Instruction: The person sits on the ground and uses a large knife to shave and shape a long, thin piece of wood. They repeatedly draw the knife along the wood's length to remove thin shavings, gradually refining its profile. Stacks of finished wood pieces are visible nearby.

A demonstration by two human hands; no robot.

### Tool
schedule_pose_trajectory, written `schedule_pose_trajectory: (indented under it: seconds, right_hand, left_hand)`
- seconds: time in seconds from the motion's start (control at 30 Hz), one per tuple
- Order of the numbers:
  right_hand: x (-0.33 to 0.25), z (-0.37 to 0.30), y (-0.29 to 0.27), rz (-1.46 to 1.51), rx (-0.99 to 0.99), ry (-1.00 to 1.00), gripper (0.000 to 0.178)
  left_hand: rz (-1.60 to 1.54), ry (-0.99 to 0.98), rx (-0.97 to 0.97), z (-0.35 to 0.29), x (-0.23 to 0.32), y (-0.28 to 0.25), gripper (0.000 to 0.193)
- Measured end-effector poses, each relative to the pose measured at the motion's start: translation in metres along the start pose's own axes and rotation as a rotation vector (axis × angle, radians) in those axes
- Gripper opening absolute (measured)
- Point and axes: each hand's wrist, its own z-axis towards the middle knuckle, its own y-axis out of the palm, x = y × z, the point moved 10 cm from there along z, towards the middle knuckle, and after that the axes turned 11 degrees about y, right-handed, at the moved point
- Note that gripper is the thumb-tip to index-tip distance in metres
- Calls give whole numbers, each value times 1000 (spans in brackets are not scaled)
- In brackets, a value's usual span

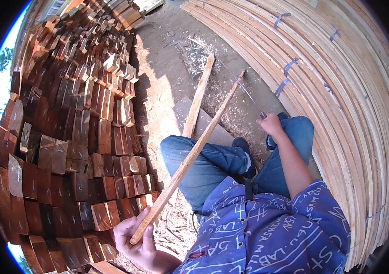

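Near the lower left my left hand is closed round the near end of a long, rough wooden stick. The stick slants up and away across my bent leg, narrowing to a ragged far tip. My right hand grips the dark handle of a long, thin-bladed knife, out in front of my right knee. Its blade points away to the left and passes close to the stick's far end; whether they touch I cannot tell. A second, paler wooden strip lies beyond my left leg, its near end hidden behind the leg.
Stacked reddish-brown timber blocks fill the left side. Long pale wooden strips, tied with bluish bands, curve along the right. Shavings cover the ground ahead. A flat grey board lies by my feet.
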Motion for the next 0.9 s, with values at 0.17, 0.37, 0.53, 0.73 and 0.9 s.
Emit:
schedule_pose_trajectory:
  seconds: [0.17, 0.37, 0.53, 0.73, 0.9]
  right_hand:
    - [2, -26, 14, 258, -121, 70, 26]
    - [2, -96, 29, 345, -215, 85, 30]
    - [-58, -152, 28, 174, -275, -181, 32]
    - [-170, -242, -1, 14, -406, -509, 25]
    - [-142, -188, 3, -105, -178, -463, 24]
  left_hand:
    - [72, -21, -281, -9, 17, 35, 24]
    - [209, -171, -301, -2, -9, 26, 27]
    - [267, -84, -340, 8, 10, 30, 27]
    - [191, -14, -341, 15, 17, 39, 23]
    - [207, -21, -348, 14, 14, 40, 19]
